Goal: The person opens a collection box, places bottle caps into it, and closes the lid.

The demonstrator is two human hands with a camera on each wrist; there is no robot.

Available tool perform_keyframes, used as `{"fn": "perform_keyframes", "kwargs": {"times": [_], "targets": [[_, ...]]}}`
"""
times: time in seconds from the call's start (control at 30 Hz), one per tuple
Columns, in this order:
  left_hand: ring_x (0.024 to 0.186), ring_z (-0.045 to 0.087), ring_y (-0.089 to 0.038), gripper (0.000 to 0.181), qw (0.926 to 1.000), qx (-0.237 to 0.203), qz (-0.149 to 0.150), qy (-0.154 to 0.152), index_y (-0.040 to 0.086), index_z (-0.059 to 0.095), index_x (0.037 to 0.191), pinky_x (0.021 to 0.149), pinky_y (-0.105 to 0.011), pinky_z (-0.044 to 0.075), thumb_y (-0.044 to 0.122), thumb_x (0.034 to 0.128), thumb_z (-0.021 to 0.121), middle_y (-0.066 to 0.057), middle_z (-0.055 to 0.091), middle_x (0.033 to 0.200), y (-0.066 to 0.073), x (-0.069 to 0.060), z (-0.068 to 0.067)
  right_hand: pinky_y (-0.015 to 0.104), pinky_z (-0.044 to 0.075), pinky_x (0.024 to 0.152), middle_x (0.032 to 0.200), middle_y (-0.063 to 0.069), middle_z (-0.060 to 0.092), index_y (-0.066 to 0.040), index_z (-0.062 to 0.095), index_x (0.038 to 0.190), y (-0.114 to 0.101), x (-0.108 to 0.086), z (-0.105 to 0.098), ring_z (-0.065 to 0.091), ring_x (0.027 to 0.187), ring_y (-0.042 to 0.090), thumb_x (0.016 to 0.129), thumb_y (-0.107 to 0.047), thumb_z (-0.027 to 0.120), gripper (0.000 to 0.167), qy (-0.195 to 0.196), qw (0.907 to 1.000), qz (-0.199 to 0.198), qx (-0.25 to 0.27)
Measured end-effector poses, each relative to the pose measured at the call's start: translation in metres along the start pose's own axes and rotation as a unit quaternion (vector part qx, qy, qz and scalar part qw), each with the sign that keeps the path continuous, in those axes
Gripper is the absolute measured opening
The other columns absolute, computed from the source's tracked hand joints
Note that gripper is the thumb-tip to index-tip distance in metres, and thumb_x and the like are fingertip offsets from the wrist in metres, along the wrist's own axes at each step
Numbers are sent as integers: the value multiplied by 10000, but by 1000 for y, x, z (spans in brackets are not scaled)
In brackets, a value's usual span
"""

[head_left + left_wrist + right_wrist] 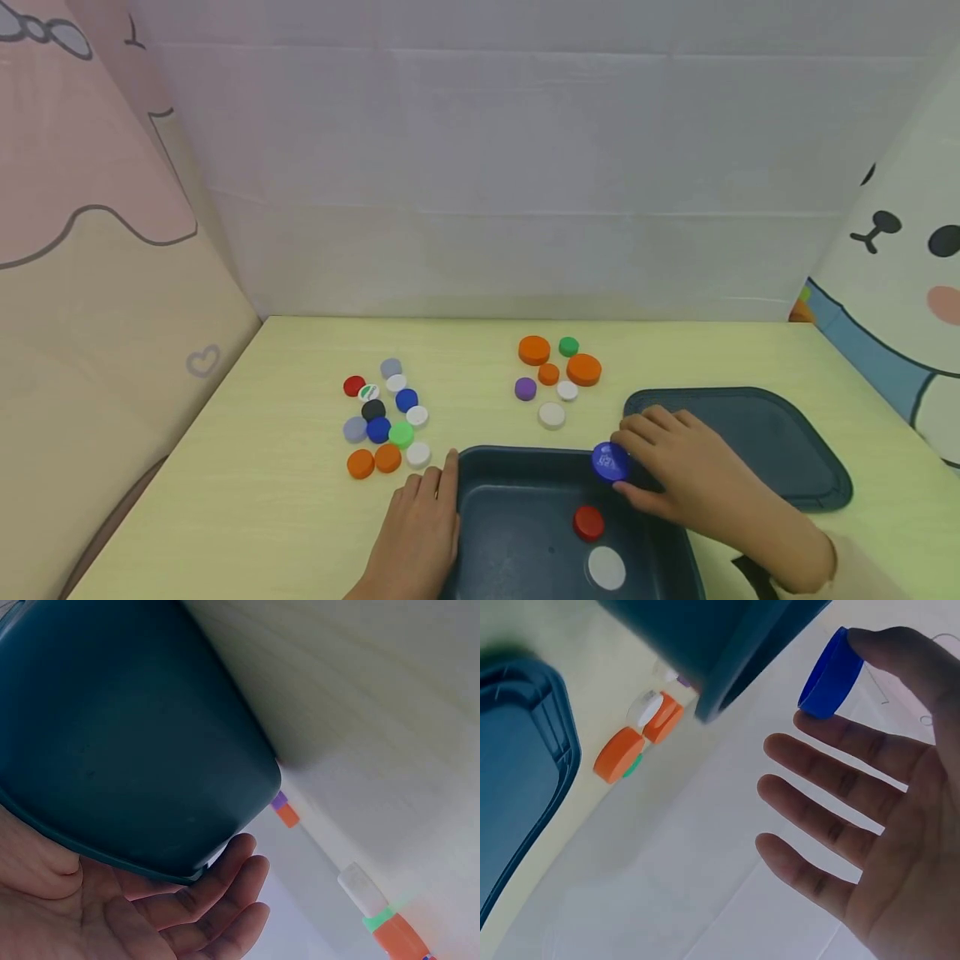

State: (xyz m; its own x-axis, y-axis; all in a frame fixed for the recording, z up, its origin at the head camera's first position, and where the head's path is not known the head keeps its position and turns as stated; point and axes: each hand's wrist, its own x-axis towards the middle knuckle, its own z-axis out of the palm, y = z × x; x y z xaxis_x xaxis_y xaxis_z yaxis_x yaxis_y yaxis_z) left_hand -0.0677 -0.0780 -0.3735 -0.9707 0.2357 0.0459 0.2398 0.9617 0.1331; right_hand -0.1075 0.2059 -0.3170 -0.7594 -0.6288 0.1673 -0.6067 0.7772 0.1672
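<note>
My right hand (678,475) pinches a blue bottle cap (611,462) between thumb and fingertips, above the far right corner of a dark blue-green bin (525,456). In the right wrist view the thumb and index finger hold the blue cap's edges, and the other fingers spread out. Inside the bin lie a red cap (588,523) and a white cap (607,568). My left hand (416,529) rests along the bin's left rim with its fingers extended. From the left wrist view, the rim of the bin (142,742) lies against that hand.
Left of the bin is a cluster of caps, including black (372,410), light green (401,434) and orange ones (361,464). Behind it lies another group with orange (583,369), purple (526,388) and white caps (552,415). A dark lid (750,433) lies flat at right.
</note>
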Motion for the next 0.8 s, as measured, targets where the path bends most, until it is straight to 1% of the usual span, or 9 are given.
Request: {"fn": "perform_keyframes", "kwargs": {"times": [0.13, 0.23, 0.33, 0.4, 0.5, 0.7, 0.8], "targets": [[888, 477, -208, 565, 9999, 36, 73, 144, 32, 396, 1346, 799, -360, 444, 238, 859, 596, -81, 551, 1033, -1, -1, 2, 408, 473, 794, 1036, -21, 616, -188, 633, 1062, -8, -3, 0, 532, 946, 171, 759, -512, 652, 444, -243, 9996, -87, 88], [873, 474, -205, 555, 9996, 56, 128, 248, 25, 406, 1334, 782, -359, 442, 231, 855, 596, -80, 551, 1021, -1, -1, 2, 388, 469, 779, 1031, -41, 609, -195, 628, 1062, -14, -4, 3, 522, 936, 149, 778, -528, 624, 438, -301, 9992, -244, 137], [869, 470, -203, 556, 9995, 64, 137, 261, 25, 405, 1334, 780, -357, 440, 232, 854, 595, -79, 549, 1020, -1, -1, 2, 351, 455, 751, 1022, -59, 604, -195, 626, 1056, -21, -5, 8, 512, 927, 125, 790, -524, 611, 423, -285, 9983, -446, 226], [870, 468, -202, 558, 9996, 69, 129, 251, 26, 403, 1336, 782, -356, 439, 232, 854, 595, -78, 548, 1021, -1, -1, 2, 334, 444, 741, 1028, -68, 599, -201, 619, 1065, -25, -6, 11, 503, 922, 112, 800, -527, 596, 420, -361, 9974, -559, 288], [868, 470, -201, 557, 9996, 71, 118, 251, 26, 406, 1336, 781, -355, 440, 229, 854, 596, -78, 551, 1019, -1, -1, 3, 334, 439, 741, 1031, -69, 592, -204, 612, 1079, -30, -6, 16, 499, 918, 110, 814, -534, 576, 425, -458, 9954, -750, 380], [867, 469, -198, 561, 9996, 95, 110, 233, 32, 404, 1341, 776, -346, 438, 230, 853, 598, -74, 553, 1019, -1, 0, 2, 356, 451, 763, 1012, -76, 577, -218, 605, 1059, -37, -6, 24, 498, 905, 108, 828, -535, 560, 395, -291, 9923, -1086, 515], [866, 466, -196, 565, 9996, 99, 107, 232, 33, 402, 1343, 774, -343, 436, 232, 853, 600, -73, 551, 1019, 0, -1, 2, 340, 441, 751, 1015, -88, 566, -233, 589, 1055, -39, -7, 28, 487, 904, 97, 846, -525, 540, 363, -381, 9901, -1197, 623]]}}
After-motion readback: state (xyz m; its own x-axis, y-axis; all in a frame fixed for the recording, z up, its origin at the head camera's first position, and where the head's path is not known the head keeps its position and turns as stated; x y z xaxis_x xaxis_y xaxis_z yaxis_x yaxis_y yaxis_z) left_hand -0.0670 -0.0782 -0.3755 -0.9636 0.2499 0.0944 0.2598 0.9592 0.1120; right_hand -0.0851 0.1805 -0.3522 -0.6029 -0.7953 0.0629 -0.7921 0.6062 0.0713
